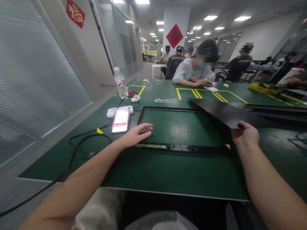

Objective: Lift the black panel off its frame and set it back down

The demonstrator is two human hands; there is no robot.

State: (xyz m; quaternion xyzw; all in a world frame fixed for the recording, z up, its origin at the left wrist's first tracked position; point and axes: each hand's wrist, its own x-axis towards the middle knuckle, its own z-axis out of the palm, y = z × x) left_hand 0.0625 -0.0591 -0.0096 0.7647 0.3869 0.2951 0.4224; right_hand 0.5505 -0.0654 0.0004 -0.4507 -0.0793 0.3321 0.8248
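A black rectangular frame (172,147) lies flat on the green table mat (153,172), with the mat showing through its middle. My left hand (136,135) rests flat on the frame's near left corner, fingers stretched out. My right hand (245,134) grips the near edge of a thin black panel (223,112), held raised and tilted above the frame's right side.
A phone (120,121) lies left of the frame beside a white power strip (110,111) with black cables (79,143). Behind stand a water bottle (120,83), red scissors (131,93) and a white mouse (135,99). A person (194,72) sits across the table; others work farther back.
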